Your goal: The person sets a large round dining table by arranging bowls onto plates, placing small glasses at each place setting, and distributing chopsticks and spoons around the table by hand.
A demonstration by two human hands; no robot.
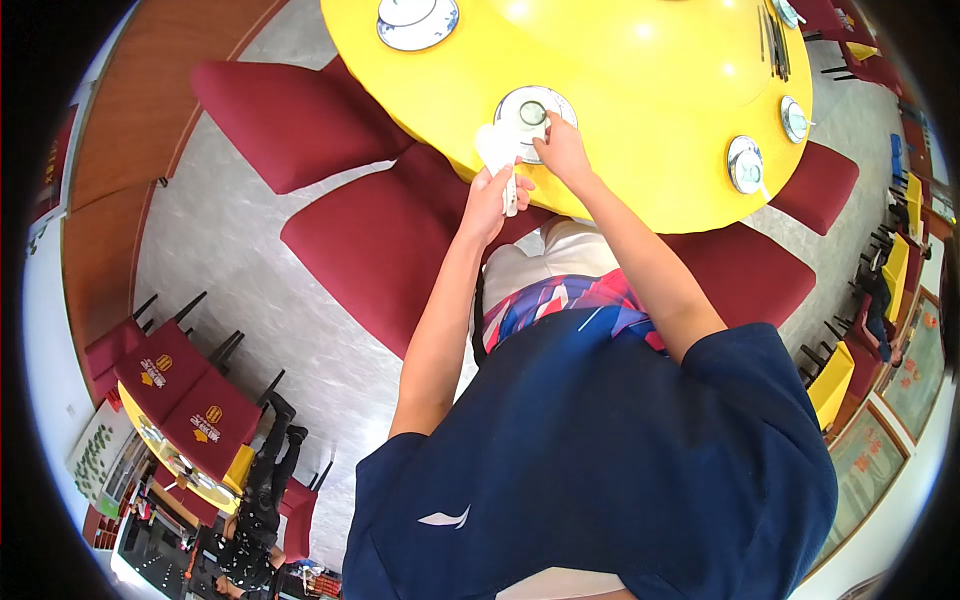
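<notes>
My left hand (pixel 490 203) is closed around a bunch of white spoons (pixel 497 148), their bowls pointing up toward the table edge. My right hand (pixel 562 152) reaches over a blue-rimmed white plate (pixel 562 98) at the near edge of the table. Its fingers are pinched beside a small round clear glass (pixel 533 112) standing on that plate. A white piece shows at the fingertips, but I cannot tell whether it is a spoon or part of the dishes.
The round table (pixel 640 130) has a yellow cloth. Other place settings (pixel 746 165) and dark chopsticks (pixel 776 45) lie around it. Maroon chairs (pixel 370 240) stand close on both sides. A person in black (pixel 262 490) is at another table, lower left. Wooden panelling (pixel 130 150) runs along the left.
</notes>
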